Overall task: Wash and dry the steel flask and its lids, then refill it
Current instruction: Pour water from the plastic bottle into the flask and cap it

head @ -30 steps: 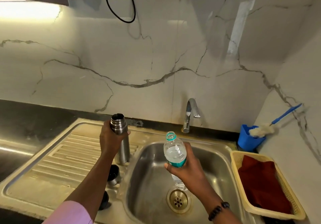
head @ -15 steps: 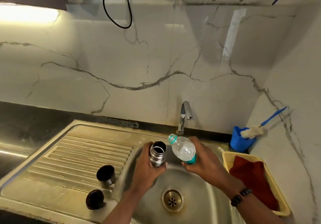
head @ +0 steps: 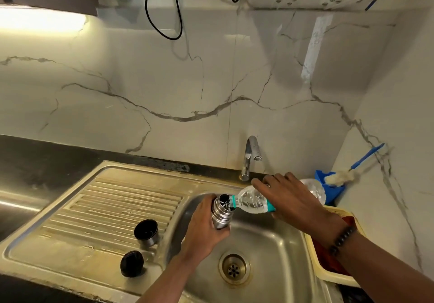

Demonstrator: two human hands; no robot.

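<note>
Over the steel sink (head: 270, 251) my left hand (head: 204, 230) grips the flask (head: 220, 211) — my right hand (head: 291, 201) clasps the tipped water bottle (head: 253, 201), mouth at the flask's opening.

A silver ridged flask (head: 219, 213) is meeting a clear bottle (head: 252, 201) banded teal, while grey veins are crossing the white wall (head: 164, 86).

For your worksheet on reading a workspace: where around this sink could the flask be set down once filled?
Free: the ribbed drainboard left of and behind the steel cup lid and black stopper. Crowded: over the basin, where the left hand holds the flask and the right hand tips the bottle; the basket is full.
</note>
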